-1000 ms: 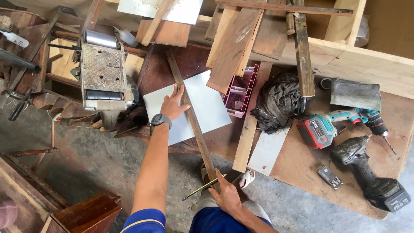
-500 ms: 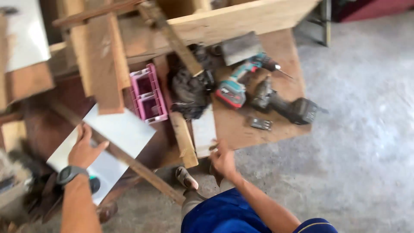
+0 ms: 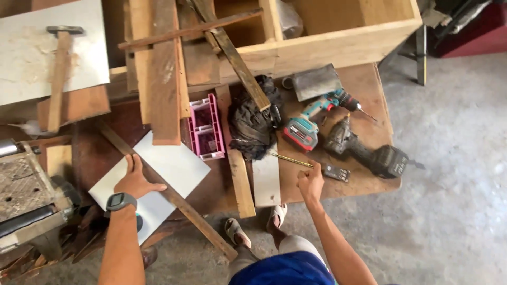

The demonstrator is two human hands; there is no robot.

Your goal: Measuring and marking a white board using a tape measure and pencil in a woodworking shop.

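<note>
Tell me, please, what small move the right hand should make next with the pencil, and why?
Probably carry the pencil left to the white panel. The right hand holds it over the workbench, apart from the panel, while the left hand presses the wooden strip across that panel like a straightedge.

Both bare arms are stretched forward from the body, the hands set wide apart.

The left hand (image 3: 136, 181) is laid flat, palm down, fingers spread and thumb pointed to the right; a dark watch is worn on its wrist. The right hand (image 3: 310, 181) is curled into a loose fist, its grip closed on a thin yellow pencil (image 3: 292, 160). Sandalled feet are seen below, between the two forearms.
</note>
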